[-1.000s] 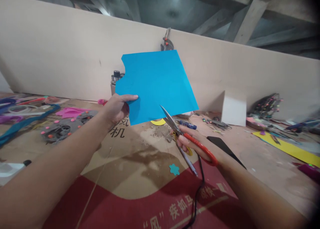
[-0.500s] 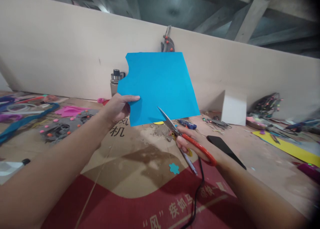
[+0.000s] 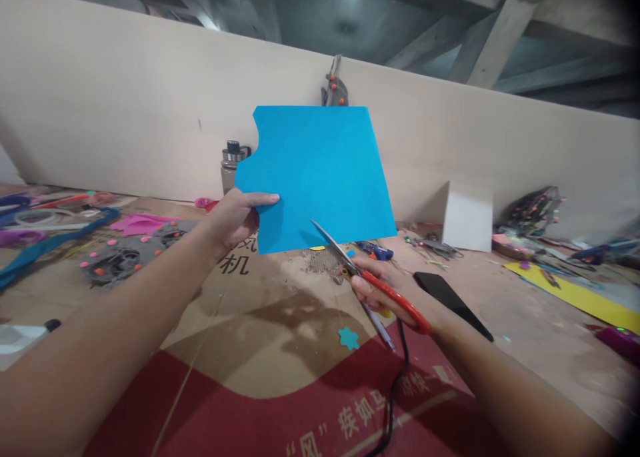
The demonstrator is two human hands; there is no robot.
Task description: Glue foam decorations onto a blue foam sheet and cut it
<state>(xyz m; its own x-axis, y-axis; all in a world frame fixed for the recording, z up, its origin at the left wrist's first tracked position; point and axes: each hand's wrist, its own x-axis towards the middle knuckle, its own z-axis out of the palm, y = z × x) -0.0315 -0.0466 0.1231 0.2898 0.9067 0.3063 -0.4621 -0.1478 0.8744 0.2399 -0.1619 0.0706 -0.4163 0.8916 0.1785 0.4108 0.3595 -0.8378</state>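
Note:
A bright blue sheet of paper (image 3: 317, 167) is held up above the table, with a curved notch cut from its left edge. My left hand (image 3: 240, 217) pinches the sheet near its lower left, thumb lying on the front. In my right hand (image 3: 375, 287) is a pair of scissors (image 3: 395, 294) with red handles, its blade tip overlapping the paper's lower edge; whether the blades touch the paper I cannot tell. A pen (image 3: 380, 330) points down below the right hand; whether the hand also holds it is unclear. Below lies a small teal flower-shaped cutout (image 3: 349, 338).
Cardboard (image 3: 240, 377) with red print covers the table's front. A black phone (image 3: 453, 304) lies right of my right hand, a black cable (image 3: 393, 404) in front. A bottle (image 3: 230, 167) stands behind the sheet. Grey felt pieces (image 3: 125, 254) lie left, yellow paper (image 3: 575, 290) right.
The scissors and right hand have shifted slightly left and down. The blue sheet has tilted a little, its lower right corner slightly lower. Both hands keep their hold.

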